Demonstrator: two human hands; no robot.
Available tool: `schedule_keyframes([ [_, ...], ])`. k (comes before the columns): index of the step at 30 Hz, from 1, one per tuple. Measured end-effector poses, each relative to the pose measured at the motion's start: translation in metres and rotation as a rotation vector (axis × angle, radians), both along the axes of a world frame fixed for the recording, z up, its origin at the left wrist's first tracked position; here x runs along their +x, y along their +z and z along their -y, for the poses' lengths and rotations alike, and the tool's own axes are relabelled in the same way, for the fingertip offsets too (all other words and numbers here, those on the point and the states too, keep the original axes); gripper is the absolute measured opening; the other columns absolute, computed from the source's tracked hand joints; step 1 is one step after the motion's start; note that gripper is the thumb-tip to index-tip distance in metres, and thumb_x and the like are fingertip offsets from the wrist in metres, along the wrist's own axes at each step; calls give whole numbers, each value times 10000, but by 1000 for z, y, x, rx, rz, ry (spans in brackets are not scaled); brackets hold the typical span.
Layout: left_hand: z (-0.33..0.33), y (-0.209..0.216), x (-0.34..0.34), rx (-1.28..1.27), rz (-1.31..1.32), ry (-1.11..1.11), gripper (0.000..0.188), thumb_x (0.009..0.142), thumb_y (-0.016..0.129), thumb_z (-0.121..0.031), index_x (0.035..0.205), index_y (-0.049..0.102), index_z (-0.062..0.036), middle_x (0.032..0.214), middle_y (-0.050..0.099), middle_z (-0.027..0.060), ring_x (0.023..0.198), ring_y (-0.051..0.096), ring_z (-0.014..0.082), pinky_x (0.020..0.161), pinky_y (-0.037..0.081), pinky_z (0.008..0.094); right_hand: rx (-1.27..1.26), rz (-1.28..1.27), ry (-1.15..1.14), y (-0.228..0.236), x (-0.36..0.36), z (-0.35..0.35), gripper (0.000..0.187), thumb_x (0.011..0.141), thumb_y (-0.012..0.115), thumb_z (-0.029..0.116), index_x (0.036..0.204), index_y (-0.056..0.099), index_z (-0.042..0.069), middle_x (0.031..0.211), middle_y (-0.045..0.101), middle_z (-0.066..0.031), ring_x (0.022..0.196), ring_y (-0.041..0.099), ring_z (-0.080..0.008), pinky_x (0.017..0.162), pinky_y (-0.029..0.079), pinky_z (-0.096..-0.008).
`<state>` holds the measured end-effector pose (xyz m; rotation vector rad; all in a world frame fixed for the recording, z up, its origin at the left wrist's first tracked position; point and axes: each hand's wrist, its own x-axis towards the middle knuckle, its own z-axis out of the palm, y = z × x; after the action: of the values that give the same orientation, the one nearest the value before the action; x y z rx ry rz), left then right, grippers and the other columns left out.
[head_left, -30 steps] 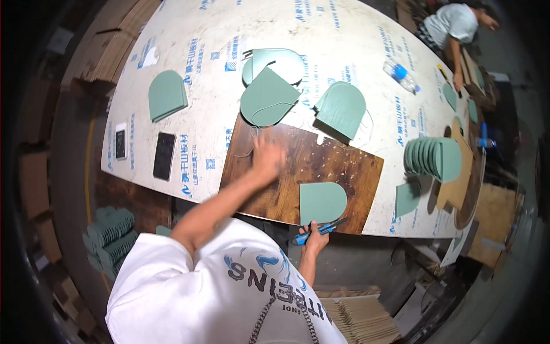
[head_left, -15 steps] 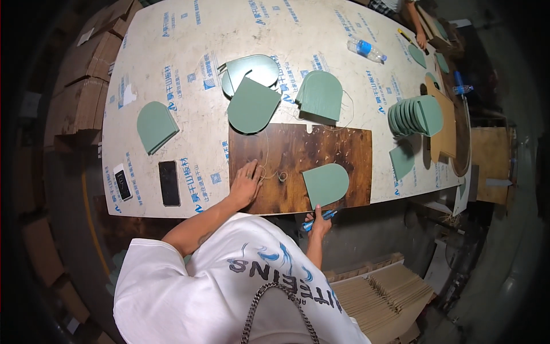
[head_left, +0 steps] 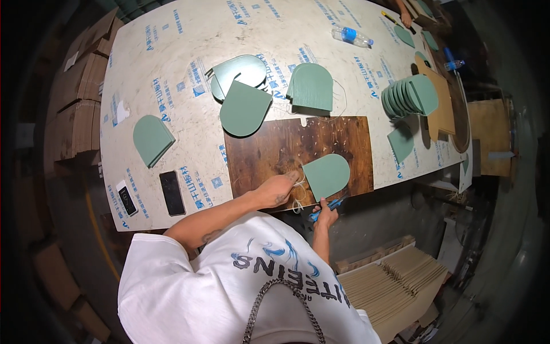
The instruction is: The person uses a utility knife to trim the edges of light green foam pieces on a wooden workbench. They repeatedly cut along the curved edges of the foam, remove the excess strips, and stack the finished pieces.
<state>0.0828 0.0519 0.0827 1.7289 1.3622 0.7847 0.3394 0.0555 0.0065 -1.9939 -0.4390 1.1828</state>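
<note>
A green panel (head_left: 327, 176), rounded at one end, lies on the dark wood-grain board (head_left: 258, 157) in front of me. My left hand (head_left: 278, 189) is closed at the panel's left edge. Thin pale curled strips (head_left: 298, 205) hang by its fingers, seemingly pinched in them. Below the panel's near edge, my right hand (head_left: 325, 217) wraps round a blue hand tool (head_left: 318, 215), whose exact kind I cannot make out. The right thumb reaches up to the panel's near edge. Small shavings are scattered over the board.
Green panels lie in stacks (head_left: 311, 86), and a leaning row (head_left: 409, 96) stands at right. Two phones (head_left: 172, 193) (head_left: 126, 199) lie at left. A plastic bottle (head_left: 352, 36) lies at the far side, near another person's hand (head_left: 406, 20). Cardboard (head_left: 395, 292) is stacked below right.
My left hand has moved right across the board to the panel's left edge, with the pale strips now by its fingers. My right hand stays at the near edge with the blue tool.
</note>
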Motion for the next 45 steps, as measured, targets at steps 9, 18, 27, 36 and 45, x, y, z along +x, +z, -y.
schedule_keyframes([
  [9,-153,-99,-49,248,-760,471,318,823,592,-92,1067,639,106,1391,468,369,1344,411,465,1123,299,578,36,766,400,-14,7,-10,662,796,847,258,1261,515,-78,1173,562,-226,933,620,-327,761,522,-423],
  [18,-149,-69,-3,69,-388,-108,554,717,594,71,1245,460,176,1209,523,374,1188,516,508,913,531,513,272,759,674,-7,41,-48,818,736,879,265,1400,491,-13,1424,463,-214,1292,485,-416,1059,429,-465],
  [27,-212,-100,43,413,-724,51,332,814,605,-142,1073,629,64,1310,547,272,1337,425,410,1102,342,463,308,679,732,-10,45,-49,837,764,864,307,1437,468,6,1507,373,-219,1336,442,-439,1074,414,-479],
  [36,-164,-108,64,277,-807,160,396,866,580,-123,1225,544,41,1155,564,205,1076,534,358,941,457,439,337,502,1028,10,54,-72,934,803,836,288,1543,328,30,1616,225,-275,1435,336,-469,1119,384,-465],
  [45,-179,-102,102,65,-694,375,424,808,598,-1,1190,455,114,1150,559,294,949,648,404,733,584,422,440,584,1320,19,98,-154,1022,716,868,101,1567,303,67,1623,191,-293,1370,433,-481,1062,452,-438],
])
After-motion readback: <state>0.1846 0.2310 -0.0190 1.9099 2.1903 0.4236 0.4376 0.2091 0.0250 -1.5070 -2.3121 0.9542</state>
